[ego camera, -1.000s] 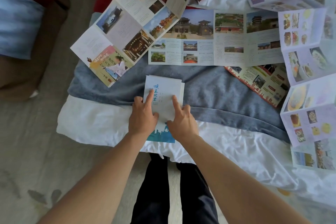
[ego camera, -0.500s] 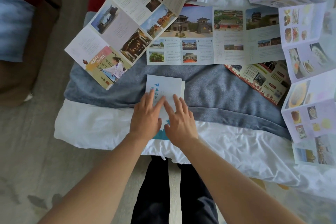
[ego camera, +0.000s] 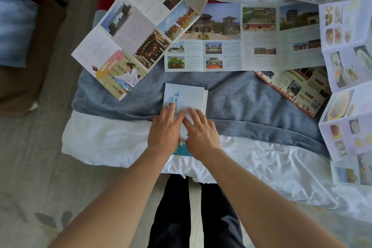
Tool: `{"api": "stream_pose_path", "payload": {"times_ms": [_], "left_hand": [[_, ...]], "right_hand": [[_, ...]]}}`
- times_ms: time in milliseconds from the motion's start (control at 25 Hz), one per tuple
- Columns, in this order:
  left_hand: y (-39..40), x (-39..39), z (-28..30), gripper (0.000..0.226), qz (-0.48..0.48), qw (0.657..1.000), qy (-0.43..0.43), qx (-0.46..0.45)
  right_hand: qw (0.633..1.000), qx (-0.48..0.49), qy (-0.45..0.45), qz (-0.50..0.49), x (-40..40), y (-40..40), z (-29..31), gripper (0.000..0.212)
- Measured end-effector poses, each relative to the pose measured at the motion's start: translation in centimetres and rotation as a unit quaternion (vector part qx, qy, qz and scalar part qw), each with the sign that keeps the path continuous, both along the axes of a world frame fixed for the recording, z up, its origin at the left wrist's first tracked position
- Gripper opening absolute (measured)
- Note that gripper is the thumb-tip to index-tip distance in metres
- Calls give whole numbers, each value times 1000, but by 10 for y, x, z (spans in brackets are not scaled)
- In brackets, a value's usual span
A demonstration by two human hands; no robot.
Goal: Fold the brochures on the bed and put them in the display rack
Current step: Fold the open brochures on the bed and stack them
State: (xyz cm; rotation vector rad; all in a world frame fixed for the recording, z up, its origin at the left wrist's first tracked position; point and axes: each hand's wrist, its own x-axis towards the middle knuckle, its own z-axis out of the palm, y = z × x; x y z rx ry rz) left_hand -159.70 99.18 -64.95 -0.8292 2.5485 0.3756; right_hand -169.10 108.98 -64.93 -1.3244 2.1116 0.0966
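Two hands, left hand (ego camera: 165, 132) and right hand (ego camera: 201, 135), flat side by side on the near half of one folded brochure (ego camera: 184, 96); fingers straight, pressing, curled round nothing, so each grip released. Brochure at the near edge of the bed (ego camera: 112, 143), half on the grey blanket (ego camera: 251, 94), half on the white sheet, directly ahead of the body. Long axis running straight away from the body, in line with both forearms; far half with blue lettering uncovered beyond the fingertips, a teal strip showing at the wrists. Right edge showing a second layer slightly offset, so the fold probably needs more flattening before lifting. Both hands equally near, each over its own long edge: left edge under the left hand, stepped right edge under the right. Likely step in hand: creasing, with pickup to follow by a pinch across the short width from either side. Several unfolded brochures (ego camera: 231, 36) fanned beyond and to the right, apart from the folded one, not yet done. Display rack not in view.
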Motion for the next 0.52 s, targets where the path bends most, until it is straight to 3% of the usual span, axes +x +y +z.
{"api": "stream_pose_path", "payload": {"times_ms": [520], "left_hand": [[-12, -77, 66, 34, 102, 992, 73, 32]], "right_hand": [[999, -46, 15, -2, -109, -14, 69, 44]]}}
